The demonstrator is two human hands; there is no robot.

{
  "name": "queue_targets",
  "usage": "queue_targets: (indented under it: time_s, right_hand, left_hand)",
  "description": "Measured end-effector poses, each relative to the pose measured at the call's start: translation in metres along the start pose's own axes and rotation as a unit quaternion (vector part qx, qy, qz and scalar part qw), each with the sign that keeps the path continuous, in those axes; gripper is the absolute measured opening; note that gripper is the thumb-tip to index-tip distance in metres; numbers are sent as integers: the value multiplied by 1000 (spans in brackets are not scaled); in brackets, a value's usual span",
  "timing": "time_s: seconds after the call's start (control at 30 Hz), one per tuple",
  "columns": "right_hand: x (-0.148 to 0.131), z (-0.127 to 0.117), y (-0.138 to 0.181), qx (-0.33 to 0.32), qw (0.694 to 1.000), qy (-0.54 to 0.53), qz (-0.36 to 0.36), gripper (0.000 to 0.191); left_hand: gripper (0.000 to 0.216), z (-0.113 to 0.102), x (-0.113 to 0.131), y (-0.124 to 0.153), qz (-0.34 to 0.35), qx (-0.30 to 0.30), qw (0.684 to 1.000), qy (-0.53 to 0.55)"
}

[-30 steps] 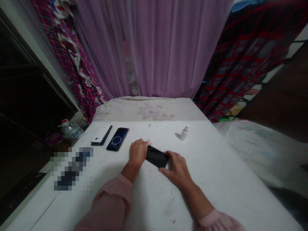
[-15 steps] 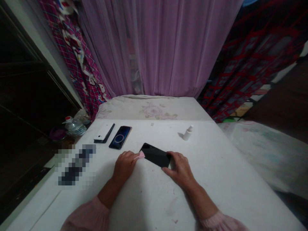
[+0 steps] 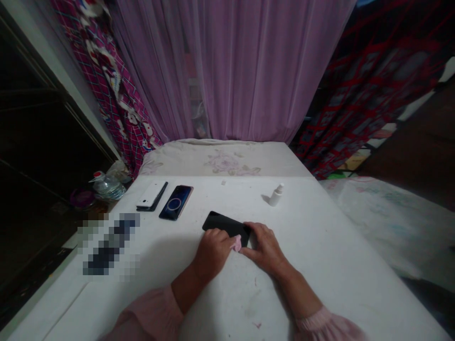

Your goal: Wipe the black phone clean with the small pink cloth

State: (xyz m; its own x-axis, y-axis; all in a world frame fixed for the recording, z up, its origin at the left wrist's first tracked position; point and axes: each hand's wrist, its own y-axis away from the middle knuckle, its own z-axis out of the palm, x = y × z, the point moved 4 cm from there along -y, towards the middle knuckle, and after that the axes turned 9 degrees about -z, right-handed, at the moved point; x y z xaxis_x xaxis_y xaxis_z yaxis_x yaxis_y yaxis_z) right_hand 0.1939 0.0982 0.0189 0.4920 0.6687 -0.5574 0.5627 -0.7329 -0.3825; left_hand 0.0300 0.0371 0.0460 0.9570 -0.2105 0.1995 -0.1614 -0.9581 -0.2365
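White-covered surface below purple curtains, with a black phone at 12 o'clock — the left hand pinches a pink cloth (a small wad) with fingers together, while the right hand lies spread against the phone's edge.

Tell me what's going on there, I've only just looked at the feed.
A person is working with both bare hands on a black phone lying flat on a white surface. The left hand pinches a small pink cloth against the phone's near edge, while the right hand rests on its right end. Two other phones and a small white spray bottle lie farther along.
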Motion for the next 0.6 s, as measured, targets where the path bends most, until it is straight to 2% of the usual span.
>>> queue_targets:
  time_s: [0.17,0.37,0.47,0.6]
  right_hand:
    - [5,-7,0,-32,997,-52,-35,64]
    - [8,-4,0,-40,997,-62,-32,63]
    - [9,-1,2,-6,999,-42,-33,67]
    - [11,-3,7,81,997,-4,-7,64]
  left_hand:
    - [20,0,14,-11,47,-14,999,11]
    - [19,2,21,-38,27,-71,997,11]
    - [21,3,18,-48,-15,-77,997,21]
    - [21,9,12,-45,-66,-55,996,39]
